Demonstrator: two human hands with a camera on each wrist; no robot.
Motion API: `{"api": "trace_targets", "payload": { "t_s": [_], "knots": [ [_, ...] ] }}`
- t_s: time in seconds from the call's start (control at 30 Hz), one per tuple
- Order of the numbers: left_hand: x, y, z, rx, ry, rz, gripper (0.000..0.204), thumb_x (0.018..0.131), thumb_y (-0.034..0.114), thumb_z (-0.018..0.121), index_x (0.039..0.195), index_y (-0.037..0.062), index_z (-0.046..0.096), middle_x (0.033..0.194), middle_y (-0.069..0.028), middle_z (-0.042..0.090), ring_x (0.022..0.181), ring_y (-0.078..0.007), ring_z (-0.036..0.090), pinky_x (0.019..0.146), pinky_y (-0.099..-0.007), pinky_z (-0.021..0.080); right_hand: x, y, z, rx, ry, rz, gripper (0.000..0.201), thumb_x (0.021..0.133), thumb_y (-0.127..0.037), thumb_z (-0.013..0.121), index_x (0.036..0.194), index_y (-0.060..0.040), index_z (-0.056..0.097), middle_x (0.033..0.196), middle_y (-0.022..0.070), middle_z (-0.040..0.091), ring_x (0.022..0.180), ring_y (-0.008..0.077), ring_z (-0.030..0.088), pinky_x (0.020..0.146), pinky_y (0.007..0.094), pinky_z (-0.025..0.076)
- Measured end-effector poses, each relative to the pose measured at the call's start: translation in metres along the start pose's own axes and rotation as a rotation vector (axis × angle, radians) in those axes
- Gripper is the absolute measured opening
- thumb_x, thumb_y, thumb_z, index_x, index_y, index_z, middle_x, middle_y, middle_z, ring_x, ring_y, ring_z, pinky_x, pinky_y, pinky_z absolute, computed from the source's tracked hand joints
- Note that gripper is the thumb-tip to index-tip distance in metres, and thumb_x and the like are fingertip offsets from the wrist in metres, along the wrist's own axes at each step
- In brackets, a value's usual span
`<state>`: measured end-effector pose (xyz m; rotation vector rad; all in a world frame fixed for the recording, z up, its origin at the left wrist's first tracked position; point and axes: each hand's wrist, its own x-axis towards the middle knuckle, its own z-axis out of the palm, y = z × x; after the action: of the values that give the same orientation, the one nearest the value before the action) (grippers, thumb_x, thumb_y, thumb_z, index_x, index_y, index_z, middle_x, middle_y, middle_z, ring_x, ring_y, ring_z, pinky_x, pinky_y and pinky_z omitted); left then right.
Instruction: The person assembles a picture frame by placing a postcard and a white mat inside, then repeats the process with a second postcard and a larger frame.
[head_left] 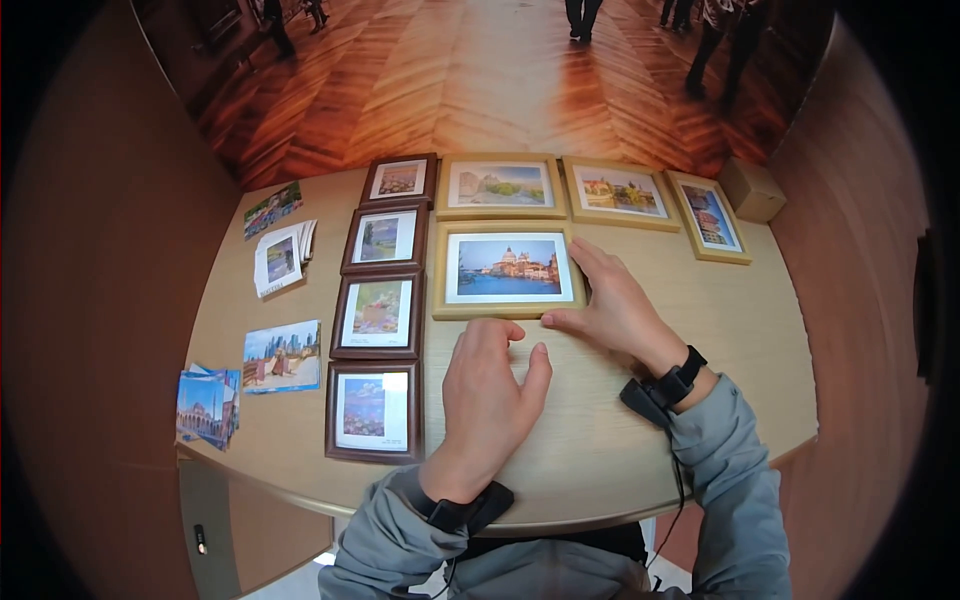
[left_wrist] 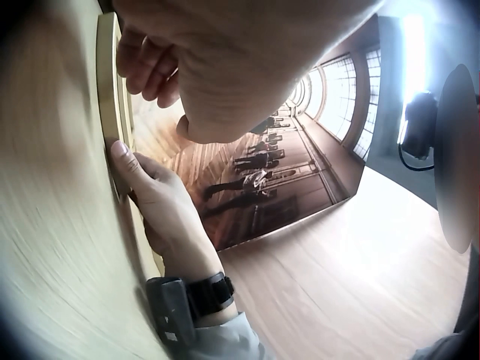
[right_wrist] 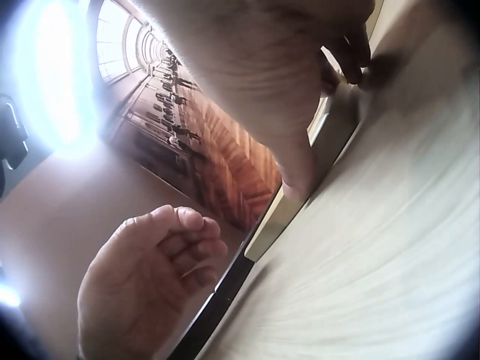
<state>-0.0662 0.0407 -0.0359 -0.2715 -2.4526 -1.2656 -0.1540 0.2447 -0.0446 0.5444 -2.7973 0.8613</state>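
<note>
A light wooden picture frame holding a photo of a domed waterfront building lies flat on the table, below another light frame. My right hand grips its lower right corner, fingers along the right side and thumb against the front edge. In the right wrist view the thumb presses on that edge. My left hand hovers in front of the frame, fingers loosely curled, holding nothing. In the right wrist view the left hand shows its palm and bent fingers, apart from the frame.
Several dark brown frames form a column on the left. More light frames stretch across the back, beside a small wooden box. Loose photo cards and a card stack lie at the far left. A mural wall rises behind.
</note>
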Motion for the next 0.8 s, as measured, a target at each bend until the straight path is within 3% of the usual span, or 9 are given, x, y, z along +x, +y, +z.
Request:
{"api": "trace_targets", "payload": {
  "t_s": [0.3, 0.37, 0.5, 0.57, 0.8],
  "knots": [
    [-0.0003, -0.0002, -0.0003, 0.003, -0.014, -0.001, 0.025, 0.092, 0.019, 0.074, 0.104, -0.0009, 0.063, 0.094, -0.018, 0.063, 0.084, -0.0342, 0.065, 0.074, -0.0436, 0.052, 0.004, -0.0002, 0.0022, -0.012, 0.01, 0.021, 0.097, 0.072, -0.036, 0.095, 0.148, 0.0058, 0.052, 0.154, 0.0279, 0.052, 0.135, 0.0458, 0.053, 0.116, 0.0462, 0.045],
    [-0.0004, -0.0003, -0.0004, 0.007, -0.014, 0.006, 0.025, 0.093, 0.019, 0.074, 0.104, -0.0011, 0.063, 0.094, -0.0182, 0.062, 0.084, -0.0343, 0.064, 0.074, -0.0437, 0.052, 0.0051, -0.0029, 0.0, 0.022, -0.03, 0.064, 0.097, 0.073, -0.032, 0.095, 0.152, 0.0016, 0.049, 0.156, 0.0279, 0.05, 0.142, 0.045, 0.049, 0.12, 0.0454, 0.04],
    [-0.0004, 0.0005, -0.0009, -0.002, -0.03, 0.002, 0.025, 0.093, 0.019, 0.073, 0.104, -0.0018, 0.063, 0.095, -0.0185, 0.062, 0.084, -0.0347, 0.064, 0.075, -0.0441, 0.052, 0.0058, 0.0005, 0.0029, 0.021, -0.026, 0.07, 0.098, 0.073, -0.033, 0.095, 0.152, 0.0016, 0.05, 0.156, 0.028, 0.05, 0.142, 0.0454, 0.048, 0.12, 0.0453, 0.04],
    [-0.0004, 0.0003, -0.0011, -0.007, -0.038, -0.003, 0.025, 0.093, 0.019, 0.073, 0.104, -0.002, 0.063, 0.095, -0.0184, 0.062, 0.084, -0.0348, 0.064, 0.075, -0.0443, 0.051, 0.0066, 0.0026, 0.0046, -0.014, 0.003, 0.031, 0.1, 0.073, -0.039, 0.095, 0.149, 0.0079, 0.05, 0.155, 0.0297, 0.051, 0.139, 0.0451, 0.051, 0.118, 0.0455, 0.043],
    [-0.0008, -0.0025, -0.0002, 0.006, -0.019, 0.031, 0.026, 0.093, 0.019, 0.073, 0.104, -0.002, 0.063, 0.096, -0.0184, 0.062, 0.083, -0.0352, 0.063, 0.075, -0.0447, 0.051, 0.0068, -0.0019, 0.0031, -0.019, -0.004, 0.043, 0.1, 0.073, -0.039, 0.095, 0.149, 0.0084, 0.05, 0.155, 0.0299, 0.05, 0.14, 0.0453, 0.05, 0.118, 0.0455, 0.042]
  ]
}}
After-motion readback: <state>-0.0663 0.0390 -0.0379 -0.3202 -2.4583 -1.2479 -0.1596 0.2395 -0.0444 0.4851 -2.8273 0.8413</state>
